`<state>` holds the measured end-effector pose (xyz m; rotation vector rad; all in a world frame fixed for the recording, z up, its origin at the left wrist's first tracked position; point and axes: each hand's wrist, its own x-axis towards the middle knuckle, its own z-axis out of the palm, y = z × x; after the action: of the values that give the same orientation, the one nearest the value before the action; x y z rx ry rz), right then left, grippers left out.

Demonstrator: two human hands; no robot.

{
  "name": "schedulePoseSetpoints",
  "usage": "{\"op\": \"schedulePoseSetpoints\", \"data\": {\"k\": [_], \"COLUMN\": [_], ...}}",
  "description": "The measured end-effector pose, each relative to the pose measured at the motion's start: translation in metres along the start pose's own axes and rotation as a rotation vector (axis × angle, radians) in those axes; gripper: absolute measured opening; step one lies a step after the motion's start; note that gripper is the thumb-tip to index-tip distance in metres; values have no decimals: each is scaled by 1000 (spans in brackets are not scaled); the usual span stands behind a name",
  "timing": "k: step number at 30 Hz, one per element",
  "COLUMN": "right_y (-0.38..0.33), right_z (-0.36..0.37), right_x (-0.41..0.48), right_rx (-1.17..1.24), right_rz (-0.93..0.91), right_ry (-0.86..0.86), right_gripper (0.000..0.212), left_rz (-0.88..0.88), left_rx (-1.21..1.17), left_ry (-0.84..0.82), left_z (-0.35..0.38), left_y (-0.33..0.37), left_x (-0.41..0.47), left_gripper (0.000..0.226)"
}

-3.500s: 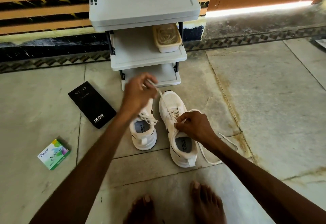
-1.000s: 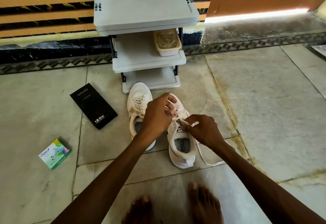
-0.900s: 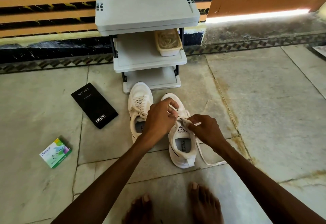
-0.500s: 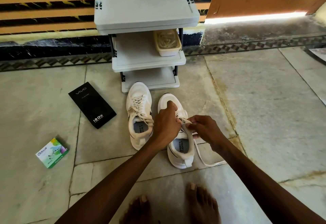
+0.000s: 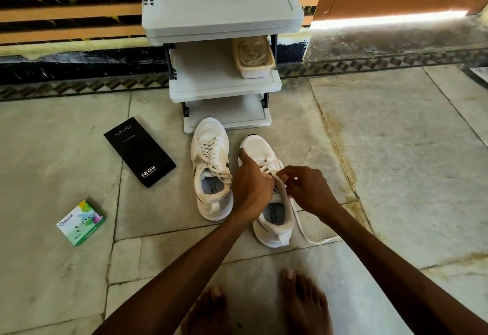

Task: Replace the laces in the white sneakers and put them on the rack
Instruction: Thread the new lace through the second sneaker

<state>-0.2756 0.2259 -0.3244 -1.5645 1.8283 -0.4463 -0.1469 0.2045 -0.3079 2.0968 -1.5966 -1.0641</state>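
Two white sneakers stand side by side on the stone floor before the grey rack (image 5: pixel 224 81). The left sneaker (image 5: pixel 211 168) is laced, its lace ends loose over the opening. My left hand (image 5: pixel 252 184) lies over the laces of the right sneaker (image 5: pixel 269 208), forefinger stretched toward the toe, other fingers curled at the lace. My right hand (image 5: pixel 306 189) pinches the white lace (image 5: pixel 303 226) at the sneaker's tongue. The rest of that lace trails across the floor to the right of the heel. The eyelets are hidden under my hands.
A cream tub (image 5: pixel 253 56) holding coiled laces sits on the rack's middle shelf. A black phone box (image 5: pixel 140 155) and a small green-and-white carton (image 5: pixel 80 222) lie on the floor to the left. My bare feet (image 5: pixel 303 305) are at the bottom edge.
My left hand came down from a raised pull of the lace onto the right sneaker, where its forefinger has stretched toward the toe. My right hand has stayed at the tongue.
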Motion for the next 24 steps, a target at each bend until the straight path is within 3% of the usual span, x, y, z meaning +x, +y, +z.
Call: {"op": "schedulePoseSetpoints", "data": {"k": [7, 13, 16, 21, 24], "right_y": [-9, -10, -9, -11, -9], "right_z": [5, 2, -1, 1, 1], "right_x": [0, 9, 14, 18, 18], "right_rx": [-188, -134, -74, -171, -190], "right_rz": [-162, -99, -80, -189, -241], "right_ry": [82, 30, -4, -46, 20], "right_gripper": [8, 14, 22, 23, 24], "left_rz": [-148, -215, -198, -168, -129], "left_rx": [-129, -339, -356, -337, -317], "left_ry": [-187, -350, -359, -415, -452], "left_z": [-8, -15, -16, -20, -18], "left_y": [-5, -6, -8, -9, -11], "left_x": [17, 22, 22, 26, 24], "left_gripper": [96, 100, 96, 99, 105]}}
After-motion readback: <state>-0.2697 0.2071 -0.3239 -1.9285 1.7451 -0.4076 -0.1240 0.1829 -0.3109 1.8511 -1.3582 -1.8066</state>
